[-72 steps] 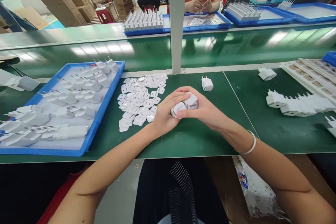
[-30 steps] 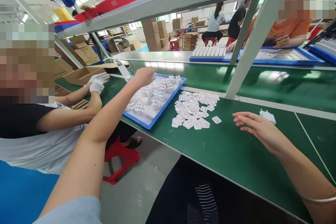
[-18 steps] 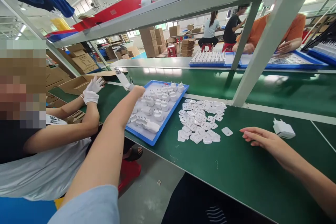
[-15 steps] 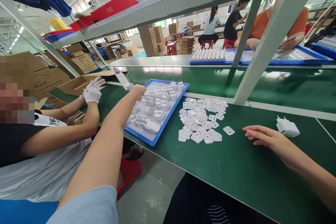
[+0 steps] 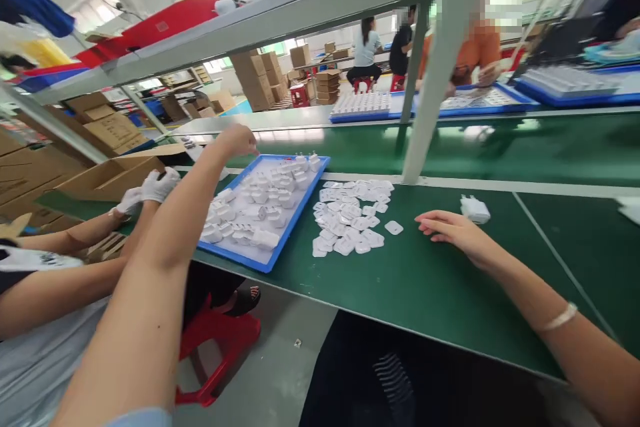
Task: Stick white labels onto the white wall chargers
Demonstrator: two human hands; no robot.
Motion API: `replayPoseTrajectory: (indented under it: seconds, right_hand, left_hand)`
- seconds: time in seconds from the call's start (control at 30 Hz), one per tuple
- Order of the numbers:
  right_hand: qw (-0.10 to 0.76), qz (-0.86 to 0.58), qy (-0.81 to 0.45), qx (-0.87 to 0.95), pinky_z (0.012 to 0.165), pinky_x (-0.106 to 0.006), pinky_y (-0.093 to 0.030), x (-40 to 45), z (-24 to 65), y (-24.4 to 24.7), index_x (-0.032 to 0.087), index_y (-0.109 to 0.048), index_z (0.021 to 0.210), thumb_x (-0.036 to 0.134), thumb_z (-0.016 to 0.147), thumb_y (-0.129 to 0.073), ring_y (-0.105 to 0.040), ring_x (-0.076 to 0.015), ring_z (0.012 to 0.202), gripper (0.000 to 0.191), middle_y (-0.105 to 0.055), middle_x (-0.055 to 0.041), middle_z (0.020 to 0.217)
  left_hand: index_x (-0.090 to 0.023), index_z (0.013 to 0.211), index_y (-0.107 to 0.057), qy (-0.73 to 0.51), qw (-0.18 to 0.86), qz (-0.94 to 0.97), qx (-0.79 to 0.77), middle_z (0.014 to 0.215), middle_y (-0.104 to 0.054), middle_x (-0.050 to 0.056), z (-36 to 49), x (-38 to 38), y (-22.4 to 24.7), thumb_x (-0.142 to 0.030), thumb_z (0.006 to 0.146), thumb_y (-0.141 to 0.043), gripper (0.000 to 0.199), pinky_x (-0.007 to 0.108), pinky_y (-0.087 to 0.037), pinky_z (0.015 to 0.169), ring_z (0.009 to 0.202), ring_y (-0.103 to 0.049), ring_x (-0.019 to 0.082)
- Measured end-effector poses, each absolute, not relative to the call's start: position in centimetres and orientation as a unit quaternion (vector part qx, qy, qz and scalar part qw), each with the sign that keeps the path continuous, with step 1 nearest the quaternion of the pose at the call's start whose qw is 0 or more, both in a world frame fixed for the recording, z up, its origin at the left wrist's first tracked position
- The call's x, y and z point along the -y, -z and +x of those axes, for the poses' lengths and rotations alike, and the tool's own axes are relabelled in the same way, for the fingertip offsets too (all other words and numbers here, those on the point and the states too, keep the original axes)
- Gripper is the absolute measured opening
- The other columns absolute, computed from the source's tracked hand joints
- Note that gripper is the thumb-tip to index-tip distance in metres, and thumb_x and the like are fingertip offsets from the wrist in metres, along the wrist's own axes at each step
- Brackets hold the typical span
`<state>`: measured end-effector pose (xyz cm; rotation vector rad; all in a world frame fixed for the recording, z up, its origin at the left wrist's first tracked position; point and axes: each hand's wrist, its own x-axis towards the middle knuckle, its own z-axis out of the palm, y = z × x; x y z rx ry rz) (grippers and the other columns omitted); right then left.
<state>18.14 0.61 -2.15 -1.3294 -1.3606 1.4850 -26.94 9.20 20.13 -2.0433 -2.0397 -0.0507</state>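
My left hand (image 5: 239, 140) hangs above the far left corner of a blue-rimmed tray (image 5: 295, 221), blurred by motion, so its fingers and anything in them are unclear. Many white plug adapters (image 5: 257, 195) stand and lie in that tray. My right hand (image 5: 453, 232) rests on the green table with its fingers loosely stretched and nothing in them. Just beyond it sits a single white adapter (image 5: 475, 209) with prongs up. To its left lies one flat white cover plate (image 5: 393, 227), and further left is a loose pile of similar plates (image 5: 350, 217).
At the left, a co-worker's white-gloved hands (image 5: 159, 185) are beside an open cardboard box (image 5: 113, 177). A grey metal post (image 5: 433, 87) rises behind the table, under a shelf (image 5: 250, 23). More blue trays (image 5: 360, 119) and people are beyond. A red stool (image 5: 225, 340) stands below.
The view has swung to the right. My left hand has moved up and away to the tray's far edge. The co-worker's gloved hands are lower and hold something dark. My right hand stays on the table.
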Motion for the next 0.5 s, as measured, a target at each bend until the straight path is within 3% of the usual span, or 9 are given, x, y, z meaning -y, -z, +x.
replayPoseTrajectory:
  seconds: [0.1, 0.17, 0.27, 0.37, 0.5]
  right_hand:
    - [0.396, -0.508, -0.548, 0.534, 0.068, -0.026, -0.049, -1.0, 18.0, 1.3, 0.015, -0.072, 0.091, 0.051, 0.069, -0.077, -0.063, -0.0175, 0.081, 0.043, -0.069, -0.0081, 0.089]
    - [0.425, -0.515, -0.516, 0.536, 0.068, -0.026, -0.048, -1.5, 18.3, 1.0, 0.015, -0.070, 0.091, 0.048, 0.073, -0.075, -0.061, -0.0159, 0.079, 0.038, -0.068, -0.0063, 0.085]
    - [0.445, -0.530, -0.476, 0.543, 0.070, -0.026, -0.049, -2.2, 18.8, 0.6, 0.014, -0.067, 0.094, 0.040, 0.087, -0.066, -0.062, -0.0140, 0.077, 0.026, -0.067, -0.0043, 0.085]
    - [0.429, -0.548, -0.451, 0.559, 0.071, -0.027, -0.053, -2.6, 18.7, 0.4, 0.012, -0.065, 0.099, 0.032, 0.098, -0.061, -0.063, -0.0129, 0.076, 0.021, -0.066, -0.0033, 0.087]
    - [0.395, -0.578, -0.405, 0.589, 0.075, -0.027, -0.054, -3.0, 18.6, 0.0, 0.013, -0.067, 0.104, 0.036, 0.100, -0.060, -0.065, -0.0129, 0.081, 0.024, -0.068, -0.0041, 0.094]
  left_hand:
    - [-0.004, 0.111, -0.069, 0.063, 0.082, -0.749, 0.654, 0.100, -0.073, 0.006, -21.7, -7.4, -19.2, -0.033, 0.099, -0.054, 0.035, 0.040, -0.050, 0.099, 0.100, -0.065, 0.021]
    - [-0.012, 0.120, -0.068, 0.105, 0.038, -0.793, 0.599, 0.112, -0.073, 0.003, -17.4, -4.7, -16.5, -0.035, 0.099, -0.050, 0.036, 0.032, -0.051, 0.097, 0.102, -0.065, 0.018]
    - [-0.020, 0.111, -0.073, 0.145, -0.062, -0.853, 0.498, 0.099, -0.077, 0.000, -11.3, -0.3, -10.6, -0.036, 0.093, -0.053, 0.031, 0.027, -0.053, 0.088, 0.093, -0.069, 0.016]
    - [-0.023, 0.115, -0.071, 0.186, -0.139, -0.850, 0.473, 0.103, -0.077, 0.002, -7.8, 1.5, -5.0, -0.038, 0.092, -0.048, 0.036, 0.035, -0.055, 0.093, 0.096, -0.071, 0.021]
    - [-0.021, 0.095, -0.073, 0.220, -0.105, -0.823, 0.513, 0.105, -0.076, 0.009, -7.4, -0.3, -0.9, -0.041, 0.087, -0.048, 0.033, 0.047, -0.053, 0.097, 0.104, -0.069, 0.030]
